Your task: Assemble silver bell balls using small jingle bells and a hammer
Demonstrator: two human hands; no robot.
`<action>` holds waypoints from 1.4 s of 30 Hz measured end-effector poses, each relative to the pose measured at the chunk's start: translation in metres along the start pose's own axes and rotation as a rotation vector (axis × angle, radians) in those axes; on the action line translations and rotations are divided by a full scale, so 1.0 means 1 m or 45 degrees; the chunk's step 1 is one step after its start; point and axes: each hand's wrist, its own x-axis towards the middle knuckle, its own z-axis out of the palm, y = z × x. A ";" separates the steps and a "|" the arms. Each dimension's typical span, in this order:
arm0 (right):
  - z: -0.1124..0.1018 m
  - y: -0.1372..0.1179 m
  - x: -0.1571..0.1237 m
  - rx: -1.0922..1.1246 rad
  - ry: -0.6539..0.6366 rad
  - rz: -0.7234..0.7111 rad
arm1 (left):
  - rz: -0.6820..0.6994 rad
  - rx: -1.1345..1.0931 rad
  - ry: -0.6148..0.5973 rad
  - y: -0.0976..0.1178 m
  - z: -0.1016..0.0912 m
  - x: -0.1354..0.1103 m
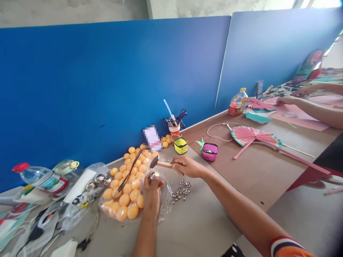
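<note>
Between the fingers of my left hand (152, 192) is a shiny silver ball (154, 175), held upright over the edge of a clear plastic bag. My right hand (187, 166) is closed around the wooden handle of a small hammer (158, 162), whose dark head hovers just above the ball, apart from it. Orange balls (124, 199) fill the bag to the left of my left hand. Below my right hand, a scatter of small metal pieces (182, 191), too small to name surely, lies on the table.
A yellow felt basket (180, 146) and a purple one (209, 152) stand behind my right hand. Bottles (44, 178), bags and cables crowd the left. A pink pleated fan (254, 135) lies right, near a co-worker's arms (308, 107). A blue partition (112, 85) bounds the back.
</note>
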 end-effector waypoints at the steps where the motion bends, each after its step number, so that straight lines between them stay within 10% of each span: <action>1: 0.000 0.003 0.002 -0.045 0.097 -0.034 | -0.042 -0.084 -0.007 0.001 0.001 -0.001; 8: 0.004 0.036 0.016 -0.456 0.464 0.194 | -0.118 -0.237 -0.031 0.003 0.000 -0.002; 23: 0.024 0.051 0.027 -0.829 0.337 0.637 | -0.154 -0.232 -0.073 0.004 0.000 -0.002; 36: 0.049 0.060 0.036 -0.954 0.168 -0.095 | -0.147 -0.204 -0.092 0.002 -0.002 -0.003; 42: 0.044 0.062 0.039 -0.955 0.063 -0.077 | -0.147 -0.199 -0.104 0.002 -0.002 -0.003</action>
